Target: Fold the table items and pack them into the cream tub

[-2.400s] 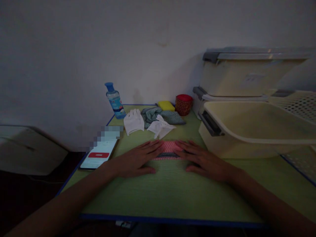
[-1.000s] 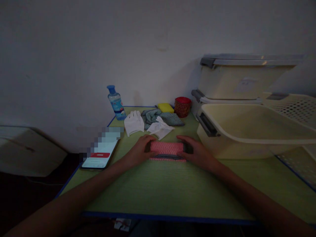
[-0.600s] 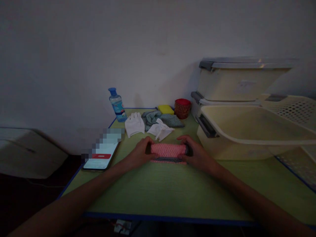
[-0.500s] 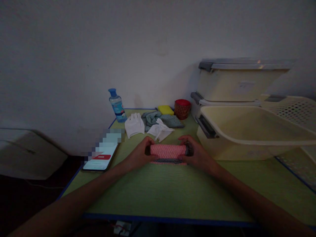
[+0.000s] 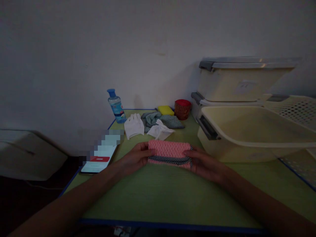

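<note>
Pink cloth (image 5: pixel 170 149) sits left of the open tub (image 5: pixel 247 152).

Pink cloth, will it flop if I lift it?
The cloth probably bends easily, but looks folded, so it may flop less. It barely sags between the left hand and right hand. Its bumpy weave probably isn't slippery.

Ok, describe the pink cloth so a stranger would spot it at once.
Find the green table with the big open cream bin on its right. Near the middle, the left hand and the right hand hold a folded pink cloth by its ends. Its dark checked band sets it apart from the gray cloth and white gloves behind.
</note>
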Demonstrator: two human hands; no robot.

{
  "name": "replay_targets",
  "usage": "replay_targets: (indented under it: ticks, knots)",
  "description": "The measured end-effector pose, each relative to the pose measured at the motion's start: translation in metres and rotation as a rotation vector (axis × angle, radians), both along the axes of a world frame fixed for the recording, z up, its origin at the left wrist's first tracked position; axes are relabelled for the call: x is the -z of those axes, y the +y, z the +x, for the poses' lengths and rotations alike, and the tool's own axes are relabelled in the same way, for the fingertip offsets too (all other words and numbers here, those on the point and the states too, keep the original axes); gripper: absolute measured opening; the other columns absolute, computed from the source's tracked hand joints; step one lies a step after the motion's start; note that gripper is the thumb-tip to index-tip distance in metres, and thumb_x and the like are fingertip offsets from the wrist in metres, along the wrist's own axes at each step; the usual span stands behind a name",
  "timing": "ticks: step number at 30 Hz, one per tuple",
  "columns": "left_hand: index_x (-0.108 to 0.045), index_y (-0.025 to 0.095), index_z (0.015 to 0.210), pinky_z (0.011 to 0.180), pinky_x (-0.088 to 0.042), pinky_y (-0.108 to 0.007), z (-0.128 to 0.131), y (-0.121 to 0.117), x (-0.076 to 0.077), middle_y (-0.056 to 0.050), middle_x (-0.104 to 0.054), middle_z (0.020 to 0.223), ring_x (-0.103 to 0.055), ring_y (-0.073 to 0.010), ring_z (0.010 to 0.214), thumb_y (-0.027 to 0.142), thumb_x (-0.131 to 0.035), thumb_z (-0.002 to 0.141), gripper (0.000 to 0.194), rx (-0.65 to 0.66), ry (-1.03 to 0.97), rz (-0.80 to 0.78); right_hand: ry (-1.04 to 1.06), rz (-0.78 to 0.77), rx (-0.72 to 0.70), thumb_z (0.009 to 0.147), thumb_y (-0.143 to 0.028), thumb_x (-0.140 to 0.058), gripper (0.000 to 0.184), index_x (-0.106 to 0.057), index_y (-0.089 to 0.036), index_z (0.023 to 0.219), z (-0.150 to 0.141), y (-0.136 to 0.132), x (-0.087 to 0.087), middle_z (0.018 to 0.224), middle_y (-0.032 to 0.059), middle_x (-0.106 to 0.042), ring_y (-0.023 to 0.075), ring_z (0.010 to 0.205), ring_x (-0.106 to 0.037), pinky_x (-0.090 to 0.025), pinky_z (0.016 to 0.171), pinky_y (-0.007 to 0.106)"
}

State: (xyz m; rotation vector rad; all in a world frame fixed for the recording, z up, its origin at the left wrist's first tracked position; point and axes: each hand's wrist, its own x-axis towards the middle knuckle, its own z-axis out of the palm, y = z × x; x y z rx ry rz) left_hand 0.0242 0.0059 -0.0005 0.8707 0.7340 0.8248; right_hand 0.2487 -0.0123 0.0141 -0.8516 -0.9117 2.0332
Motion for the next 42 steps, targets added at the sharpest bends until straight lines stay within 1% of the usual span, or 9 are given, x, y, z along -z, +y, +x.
replay_targets:
  ticks: [5, 10, 14, 21, 25, 30, 34, 39, 42]
  knots:
    - [-0.058, 0.009, 0.090, 0.077, -0.052, -0.029, 0.003, -0.003, 0.001, -0.010, -0.066, 0.086, -0.065, -0.0176, 0.079, 0.014, -0.066, 0.071, 0.022, -0.024, -0.054, -0.079, 0.029, -0.118, 0.025, 0.080, -0.019, -0.054, 0.017, -0.055, -0.014, 0.096, 0.002, 0.002, 0.010, 0.102, 0.0076, -0.065, 0.0117, 0.093, -0.063, -0.048, 0.088, 0.023]
    - [-0.055, 0.010, 0.096, 0.078, -0.052, -0.031, 0.008, -0.011, -0.002, -0.010, -0.065, 0.094, -0.064, -0.0181, 0.083, 0.015, -0.061, 0.075, 0.022, 0.029, -0.090, -0.164, -0.063, 0.049, -0.020, 0.085, -0.026, -0.047, 0.018, -0.056, -0.015, 0.096, 0.003, 0.000, 0.014, 0.104, 0.0103, -0.064, 0.0169, 0.101, -0.060, -0.049, 0.089, 0.031]
    - [-0.055, 0.011, 0.101, 0.084, -0.050, -0.036, 0.008, -0.015, -0.002, -0.012, -0.063, 0.102, -0.063, -0.0209, 0.092, 0.016, -0.063, 0.074, 0.028, 0.087, -0.091, -0.201, -0.043, 0.027, -0.068, 0.085, -0.020, -0.043, 0.020, -0.055, -0.013, 0.100, 0.002, -0.002, 0.014, 0.109, 0.0113, -0.063, 0.0176, 0.104, -0.058, -0.046, 0.094, 0.033]
    - [-0.053, 0.013, 0.107, 0.091, -0.045, -0.040, 0.004, -0.015, 0.003, -0.012, -0.062, 0.108, -0.057, -0.0261, 0.106, 0.014, -0.072, 0.063, 0.048, 0.214, -0.109, -0.112, 0.001, 0.024, -0.099, 0.082, -0.019, -0.049, 0.021, -0.053, -0.013, 0.102, 0.002, -0.003, 0.013, 0.107, 0.0098, -0.062, 0.0166, 0.103, -0.058, -0.044, 0.095, 0.032]
    - [-0.055, 0.013, 0.106, 0.092, -0.044, -0.041, 0.004, -0.015, 0.005, -0.013, -0.062, 0.109, -0.057, -0.0267, 0.107, 0.014, -0.073, 0.061, 0.049, 0.220, -0.101, -0.094, 0.057, -0.003, -0.087, 0.076, -0.015, -0.056, 0.021, -0.055, -0.014, 0.097, 0.000, -0.004, 0.012, 0.099, 0.0063, -0.064, 0.0123, 0.088, -0.063, -0.047, 0.091, 0.025]
    - [-0.057, 0.013, 0.103, 0.091, -0.046, -0.037, 0.004, -0.014, 0.004, -0.011, -0.064, 0.106, -0.060, -0.0239, 0.101, 0.012, -0.075, 0.058, 0.048, 0.213, -0.104, -0.098, 0.094, -0.035, -0.061, 0.081, -0.015, -0.051, 0.018, -0.056, -0.013, 0.098, -0.002, -0.006, 0.012, 0.102, 0.0074, -0.063, 0.0133, 0.093, -0.061, -0.045, 0.093, 0.026]
    - [-0.057, 0.013, 0.103, 0.093, -0.044, -0.038, 0.003, -0.013, 0.005, -0.011, -0.063, 0.107, -0.059, -0.0243, 0.103, 0.010, -0.074, 0.059, 0.047, 0.223, -0.125, -0.103, 0.125, -0.054, -0.051, 0.084, -0.016, -0.048, 0.018, -0.056, -0.012, 0.100, -0.004, -0.007, 0.012, 0.101, 0.0076, -0.064, 0.0117, 0.090, -0.062, -0.045, 0.092, 0.024]
    - [-0.055, 0.011, 0.108, 0.096, -0.041, -0.041, 0.000, -0.010, 0.010, -0.013, -0.061, 0.112, -0.055, -0.0262, 0.109, 0.010, -0.071, 0.062, 0.049, 0.301, -0.142, -0.073, 0.205, -0.035, -0.103, 0.077, -0.023, -0.062, 0.020, -0.058, -0.011, 0.093, -0.006, -0.007, 0.006, 0.098, 0.0079, -0.064, 0.0147, 0.095, -0.061, -0.043, 0.096, 0.029]
    - [-0.056, 0.010, 0.108, 0.094, -0.042, -0.040, -0.002, -0.010, 0.010, -0.013, -0.061, 0.111, -0.055, -0.0265, 0.108, 0.011, -0.072, 0.063, 0.048, 0.342, -0.150, -0.058, 0.282, -0.051, -0.125, 0.072, -0.023, -0.069, 0.024, -0.059, -0.011, 0.090, -0.005, -0.008, 0.005, 0.093, 0.0066, -0.065, 0.0141, 0.093, -0.061, -0.044, 0.094, 0.027]
